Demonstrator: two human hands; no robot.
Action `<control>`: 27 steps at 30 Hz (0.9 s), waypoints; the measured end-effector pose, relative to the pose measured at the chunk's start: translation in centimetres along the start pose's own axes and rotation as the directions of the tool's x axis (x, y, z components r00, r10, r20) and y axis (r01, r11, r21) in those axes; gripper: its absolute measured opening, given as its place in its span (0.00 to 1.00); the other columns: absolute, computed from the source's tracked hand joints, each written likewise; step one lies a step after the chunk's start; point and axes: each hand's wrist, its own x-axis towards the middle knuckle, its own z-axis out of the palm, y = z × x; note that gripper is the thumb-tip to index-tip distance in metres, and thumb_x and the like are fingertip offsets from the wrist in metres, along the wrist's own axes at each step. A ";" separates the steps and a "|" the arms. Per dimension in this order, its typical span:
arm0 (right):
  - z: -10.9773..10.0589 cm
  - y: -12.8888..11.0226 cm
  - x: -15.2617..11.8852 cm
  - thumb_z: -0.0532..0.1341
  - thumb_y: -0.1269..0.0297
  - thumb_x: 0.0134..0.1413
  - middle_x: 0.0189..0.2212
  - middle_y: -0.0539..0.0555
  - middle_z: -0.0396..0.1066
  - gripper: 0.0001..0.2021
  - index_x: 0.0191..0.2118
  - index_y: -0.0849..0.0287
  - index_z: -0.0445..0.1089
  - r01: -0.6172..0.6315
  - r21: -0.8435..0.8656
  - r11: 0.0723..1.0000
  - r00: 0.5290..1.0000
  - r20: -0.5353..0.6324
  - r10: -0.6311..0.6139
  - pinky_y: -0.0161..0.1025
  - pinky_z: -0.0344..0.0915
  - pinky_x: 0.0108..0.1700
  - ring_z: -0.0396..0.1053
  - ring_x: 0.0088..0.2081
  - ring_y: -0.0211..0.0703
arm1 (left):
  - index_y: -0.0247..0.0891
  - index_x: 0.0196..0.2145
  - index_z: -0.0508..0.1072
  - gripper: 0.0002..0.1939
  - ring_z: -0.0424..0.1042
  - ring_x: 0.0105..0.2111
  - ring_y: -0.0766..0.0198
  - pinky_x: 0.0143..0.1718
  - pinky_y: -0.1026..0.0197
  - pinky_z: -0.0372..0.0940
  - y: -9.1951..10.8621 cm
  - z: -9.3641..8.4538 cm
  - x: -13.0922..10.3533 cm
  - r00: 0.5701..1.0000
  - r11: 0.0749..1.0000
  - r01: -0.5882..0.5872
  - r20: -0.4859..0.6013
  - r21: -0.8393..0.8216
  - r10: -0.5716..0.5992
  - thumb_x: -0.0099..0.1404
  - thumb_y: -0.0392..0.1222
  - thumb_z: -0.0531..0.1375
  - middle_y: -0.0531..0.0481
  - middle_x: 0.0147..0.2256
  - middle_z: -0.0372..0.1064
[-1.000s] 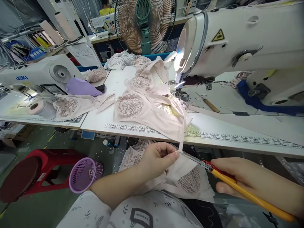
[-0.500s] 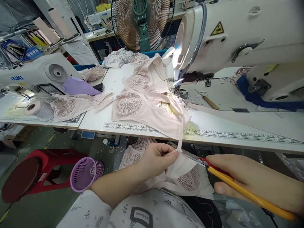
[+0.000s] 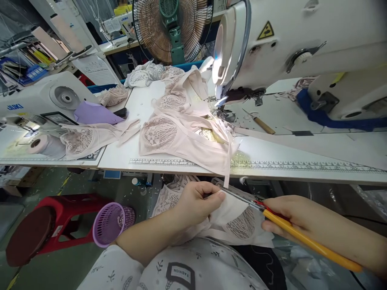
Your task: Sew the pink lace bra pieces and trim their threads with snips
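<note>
My left hand [image 3: 199, 201] pinches the edge of a pale pink lace bra [image 3: 242, 221] that hangs over my lap. In my right hand [image 3: 299, 213] are scissors with orange and red handles [image 3: 311, 239], their blades pointing left to my left fingertips. The blades look closed or nearly so, by the lower end of a narrow pink strap [image 3: 227, 165]. That strap hangs over the table edge from another pink bra [image 3: 187, 149] lying on the white table [image 3: 121, 161]. Whether strap and held fabric still touch is hard to tell.
A large sewing machine [image 3: 287, 40] stands at the right, with an awl [image 3: 263, 124] beside it. Another machine [image 3: 45, 96] and a thread cone [image 3: 48, 146] are at the left. A purple basket [image 3: 110, 225] and red stool [image 3: 60, 213] stand on the floor. A fan [image 3: 175, 28] is behind.
The scissors have closed further at the strap's end, and my right fingers have drawn together on the handles. The view has shifted slightly. My left hand keeps its pinch.
</note>
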 end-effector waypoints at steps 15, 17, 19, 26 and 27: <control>7.1 -3.0 2.6 0.64 0.55 0.51 0.35 0.53 0.70 0.12 0.33 0.53 0.61 0.494 0.574 0.653 0.750 -0.661 0.013 0.38 0.69 0.34 0.70 0.34 0.43 | 0.34 0.28 0.78 0.15 0.70 0.26 0.65 0.28 0.64 0.65 -2.0 -2.0 -0.2 0.998 0.999 -0.054 -0.031 -0.003 0.053 0.55 0.51 0.66 0.47 0.27 0.73; 8.3 -3.6 3.2 0.63 0.57 0.53 0.36 0.53 0.70 0.10 0.35 0.54 0.61 0.488 0.613 0.621 0.748 -0.660 0.064 0.38 0.70 0.35 0.70 0.33 0.42 | 0.34 0.28 0.78 0.15 0.70 0.27 0.64 0.29 0.63 0.66 -2.0 -2.1 -0.2 0.997 0.998 -0.063 -0.052 0.031 0.065 0.54 0.52 0.66 0.47 0.27 0.74; 9.1 -3.7 3.7 0.61 0.56 0.55 0.34 0.52 0.69 0.09 0.36 0.54 0.63 0.445 0.613 0.653 0.759 -0.645 0.089 0.39 0.71 0.35 0.70 0.32 0.41 | 0.34 0.27 0.78 0.16 0.71 0.27 0.64 0.30 0.63 0.67 -2.2 -2.3 -0.3 0.994 0.997 -0.059 -0.093 0.054 0.064 0.53 0.52 0.67 0.46 0.28 0.75; 8.9 -3.4 5.2 0.58 0.53 0.55 0.30 0.53 0.69 0.10 0.35 0.54 0.64 0.325 0.525 0.787 0.785 -0.614 0.085 0.39 0.70 0.30 0.69 0.31 0.44 | 0.34 0.26 0.77 0.16 0.68 0.24 0.67 0.27 0.65 0.64 -3.5 -3.3 -0.6 0.979 0.999 0.036 -0.199 -0.027 -0.041 0.49 0.51 0.69 0.48 0.25 0.73; 8.4 -3.5 5.3 0.58 0.52 0.55 0.30 0.53 0.70 0.11 0.34 0.55 0.64 0.309 0.496 0.811 0.796 -0.602 0.065 0.39 0.69 0.29 0.70 0.30 0.44 | 0.33 0.26 0.76 0.17 0.67 0.24 0.67 0.26 0.65 0.64 -3.5 -3.5 -0.6 0.977 0.998 0.042 -0.208 -0.052 -0.052 0.48 0.51 0.69 0.49 0.24 0.73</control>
